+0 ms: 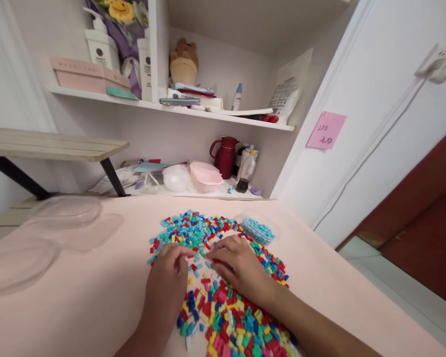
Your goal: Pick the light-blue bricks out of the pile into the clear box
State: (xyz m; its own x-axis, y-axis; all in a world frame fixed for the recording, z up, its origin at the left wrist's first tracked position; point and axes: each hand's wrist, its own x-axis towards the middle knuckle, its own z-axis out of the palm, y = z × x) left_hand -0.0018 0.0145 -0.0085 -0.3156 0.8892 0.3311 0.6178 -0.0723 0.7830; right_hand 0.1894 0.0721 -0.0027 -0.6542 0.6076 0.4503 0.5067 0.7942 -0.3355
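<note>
Small toy building bricks in many colours lie spread over the pink tabletop. A mostly light-blue pile of bricks (pixel 188 228) is beyond my hands, and a mixed-colour pile of bricks (pixel 241 322) lies nearer to me. My left hand (pixel 169 270) rests at the left edge of the bricks, its fingers curled together; anything in them is hidden. Opposite it, my right hand (pixel 240 265) reaches over the bricks with bent fingers slightly apart, fingertips down by a few loose blue bricks (pixel 195 267). Behind my right hand stands a clear plastic container (pixel 277 233) holding light-blue bricks.
Clear plastic containers and lids (pixel 92 233) lie on the left of the tabletop (pixel 107 297). A wooden riser (pixel 55 144) stands behind them. At the back are a pink bowl (pixel 206 176), a red jug (pixel 226 156) and a bottle (pixel 246 171), under a loaded shelf (pixel 223 116).
</note>
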